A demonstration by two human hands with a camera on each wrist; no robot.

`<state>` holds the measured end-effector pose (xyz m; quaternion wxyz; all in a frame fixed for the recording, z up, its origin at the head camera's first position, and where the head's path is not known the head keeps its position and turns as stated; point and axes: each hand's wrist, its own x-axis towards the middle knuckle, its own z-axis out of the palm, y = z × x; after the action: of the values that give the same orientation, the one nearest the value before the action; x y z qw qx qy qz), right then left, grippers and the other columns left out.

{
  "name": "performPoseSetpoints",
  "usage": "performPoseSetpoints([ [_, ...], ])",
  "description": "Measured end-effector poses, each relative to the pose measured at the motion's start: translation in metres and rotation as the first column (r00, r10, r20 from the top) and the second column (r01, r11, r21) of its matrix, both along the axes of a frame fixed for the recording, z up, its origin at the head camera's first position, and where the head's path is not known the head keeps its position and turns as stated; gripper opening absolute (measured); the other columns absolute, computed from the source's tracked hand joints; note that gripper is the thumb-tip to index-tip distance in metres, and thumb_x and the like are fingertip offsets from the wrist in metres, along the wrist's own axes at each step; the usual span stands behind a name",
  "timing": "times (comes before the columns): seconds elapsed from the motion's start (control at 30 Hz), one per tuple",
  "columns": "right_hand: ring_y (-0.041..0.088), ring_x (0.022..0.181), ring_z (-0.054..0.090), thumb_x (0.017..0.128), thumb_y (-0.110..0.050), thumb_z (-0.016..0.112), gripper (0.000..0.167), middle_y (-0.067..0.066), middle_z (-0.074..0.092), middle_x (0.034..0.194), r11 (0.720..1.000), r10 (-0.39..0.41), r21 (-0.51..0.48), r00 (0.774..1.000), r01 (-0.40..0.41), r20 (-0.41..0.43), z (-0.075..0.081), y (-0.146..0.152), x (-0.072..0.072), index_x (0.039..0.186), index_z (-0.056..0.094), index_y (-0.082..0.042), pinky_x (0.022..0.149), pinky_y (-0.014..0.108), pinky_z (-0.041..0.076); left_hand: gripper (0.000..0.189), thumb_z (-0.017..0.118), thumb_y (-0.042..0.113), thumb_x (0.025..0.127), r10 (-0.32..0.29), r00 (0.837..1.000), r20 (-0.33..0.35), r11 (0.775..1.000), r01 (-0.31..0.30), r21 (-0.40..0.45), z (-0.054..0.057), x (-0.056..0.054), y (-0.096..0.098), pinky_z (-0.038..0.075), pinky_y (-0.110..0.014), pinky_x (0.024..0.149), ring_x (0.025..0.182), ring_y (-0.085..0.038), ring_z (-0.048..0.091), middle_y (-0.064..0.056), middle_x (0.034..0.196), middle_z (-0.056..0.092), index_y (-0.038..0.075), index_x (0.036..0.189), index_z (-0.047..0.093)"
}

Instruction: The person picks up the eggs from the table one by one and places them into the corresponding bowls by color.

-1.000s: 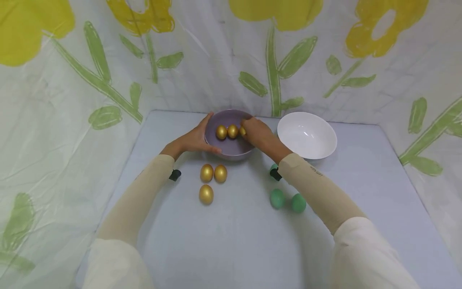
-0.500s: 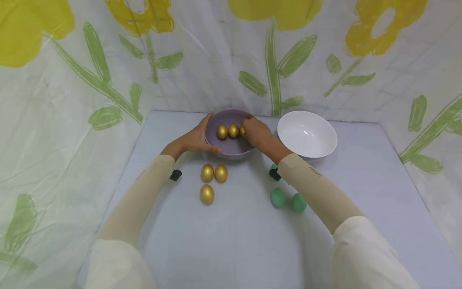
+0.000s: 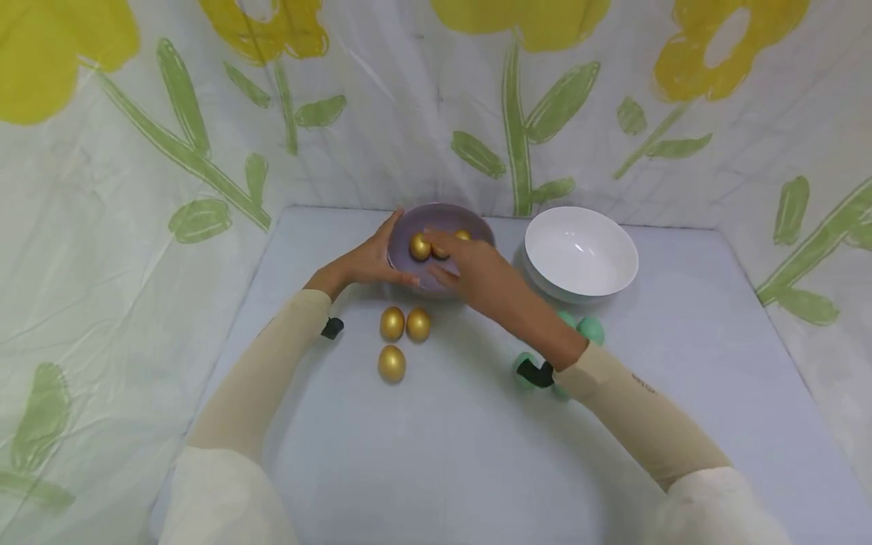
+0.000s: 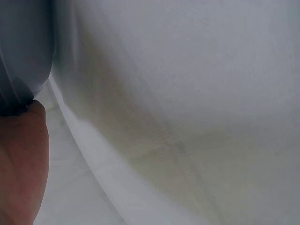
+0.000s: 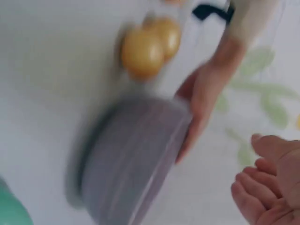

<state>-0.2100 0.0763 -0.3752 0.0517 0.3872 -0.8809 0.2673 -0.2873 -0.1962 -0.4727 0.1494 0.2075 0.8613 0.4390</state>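
My left hand (image 3: pixel 368 262) holds the purple bowl (image 3: pixel 403 280) by its left side, fingers at the far rim and thumb along the near one. Over that bowl is my right hand (image 3: pixel 477 272), with nothing held and its fingers apart. In the bowl sit a gold egg (image 3: pixel 420 247) and two more, partly covered by the right hand. The right wrist view shows the right hand (image 5: pixel 269 183) with loosely bent fingers above the bowl (image 5: pixel 133 154). In the left wrist view, the left thumb (image 4: pixel 36 110) is at the bowl's side.
On the table in front of the bowl lie three gold eggs, one of them (image 3: pixel 391 363) nearer. A white bowl (image 3: pixel 579 257) stands to the right. Several green eggs, such as one egg (image 3: pixel 591 330), lie below it, partly behind the right wrist. A flowered curtain (image 3: pixel 409 136) hangs behind.
My right hand has let go of the gold egg at the bowl's right side and drawn up and toward me, fingers spread. The left hand stays on the bowl.
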Motion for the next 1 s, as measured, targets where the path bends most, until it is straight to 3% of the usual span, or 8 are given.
performPoseSetpoints([
  [0.07, 0.022, 0.102, 0.075, 0.1, -0.021, 0.077, 0.048, 0.01, 0.075, 0.125, 0.997, 0.072, -0.028, 0.997, -0.072, -0.022, -0.005, 0.002, 0.02, 0.144, 0.062, -0.008, 0.088, 0.034, 0.06, 0.146, 0.097, 0.044, 0.076, -0.015, 1.0, -0.002, 1.0, 0.015, 0.01, 0.0, -0.003, 0.001, 0.011, -0.053, 0.13, 0.163, -0.024, 0.0, -0.001, 0.177, -0.01, 0.03, 0.169, -0.015],
  [0.2, 0.02, 0.122, 0.069, 0.097, -0.025, 0.081, 0.057, 0.006, 0.068, 0.142, 0.984, 0.176, 0.019, 0.984, -0.177, 0.036, -0.022, -0.002, 0.05, 0.148, 0.06, -0.009, 0.101, 0.032, 0.056, 0.147, 0.097, 0.044, 0.075, -0.014, 1.0, 0.001, 1.0, 0.014, 0.009, 0.002, -0.004, 0.002, 0.011, -0.053, 0.13, 0.163, -0.024, 0.001, -0.002, 0.177, -0.008, 0.027, 0.169, -0.015],
  [0.23, 0.019, 0.12, 0.069, 0.096, -0.025, 0.082, 0.057, 0.005, 0.069, 0.139, 0.98, 0.195, 0.036, 0.979, -0.197, 0.059, -0.028, -0.005, 0.055, 0.147, 0.06, -0.009, 0.101, 0.031, 0.055, 0.148, 0.097, 0.045, 0.074, -0.007, 1.0, -0.003, 1.0, 0.007, 0.001, 0.003, -0.004, 0.002, 0.011, -0.054, 0.13, 0.163, -0.024, 0.002, -0.002, 0.177, -0.008, 0.026, 0.169, -0.014],
  [0.3, 0.016, 0.1, 0.073, 0.097, -0.029, 0.081, 0.052, 0.004, 0.074, 0.12, 0.974, 0.201, 0.085, 0.976, -0.209, 0.088, -0.041, -0.01, 0.064, 0.142, 0.062, -0.011, 0.088, 0.027, 0.058, 0.147, 0.096, 0.053, 0.073, 0.02, 1.0, -0.002, 1.0, -0.02, -0.014, 0.003, -0.001, 0.002, 0.013, -0.053, 0.129, 0.162, -0.022, 0.004, 0.004, 0.177, -0.007, 0.033, 0.169, -0.014],
  [0.37, 0.013, 0.077, 0.068, 0.097, -0.03, 0.081, 0.046, 0.0, 0.071, 0.098, 0.967, 0.222, 0.106, 0.969, -0.233, 0.105, -0.055, -0.017, 0.069, 0.136, 0.062, -0.013, 0.074, 0.026, 0.057, 0.148, 0.096, 0.055, 0.072, 0.034, 0.999, -0.002, 0.999, -0.034, -0.022, 0.003, 0.0, 0.001, 0.014, -0.054, 0.129, 0.162, -0.023, 0.004, 0.005, 0.177, -0.008, 0.034, 0.169, -0.013],
  [0.47, 0.01, 0.063, 0.059, 0.098, -0.035, 0.079, 0.039, -0.004, 0.063, 0.079, 0.96, 0.21, 0.152, 0.965, -0.233, 0.157, -0.07, -0.025, 0.074, 0.129, 0.063, -0.017, 0.065, 0.025, 0.052, 0.146, 0.096, 0.055, 0.072, 0.039, 0.999, 0.001, 0.999, -0.039, -0.02, 0.001, 0.001, 0.001, 0.013, -0.053, 0.13, 0.162, -0.022, 0.004, 0.006, 0.177, -0.008, 0.039, 0.168, -0.013],
  [0.73, 0.007, 0.075, 0.061, 0.095, -0.033, 0.083, 0.04, -0.011, 0.066, 0.1, 0.956, 0.194, 0.173, 0.952, -0.237, 0.236, -0.087, -0.037, 0.081, 0.13, 0.067, -0.022, 0.07, 0.024, 0.052, 0.148, 0.097, 0.054, 0.071, 0.026, 1.0, -0.011, 0.999, -0.026, -0.029, 0.0, 0.002, 0.003, 0.013, -0.052, 0.13, 0.162, -0.023, 0.004, 0.001, 0.177, -0.007, 0.034, 0.169, -0.012],
  [1.0, 0.008, 0.07, 0.058, 0.095, -0.032, 0.082, 0.04, -0.01, 0.065, 0.093, 0.957, 0.186, 0.179, 0.958, -0.226, 0.218, -0.089, -0.038, 0.08, 0.131, 0.068, -0.02, 0.068, 0.023, 0.051, 0.147, 0.097, 0.054, 0.071, 0.03, 0.999, -0.018, 0.999, -0.031, -0.044, 0.001, 0.0, 0.003, 0.015, -0.052, 0.129, 0.162, -0.023, 0.007, 0.003, 0.177, -0.005, 0.036, 0.169, -0.012],
])
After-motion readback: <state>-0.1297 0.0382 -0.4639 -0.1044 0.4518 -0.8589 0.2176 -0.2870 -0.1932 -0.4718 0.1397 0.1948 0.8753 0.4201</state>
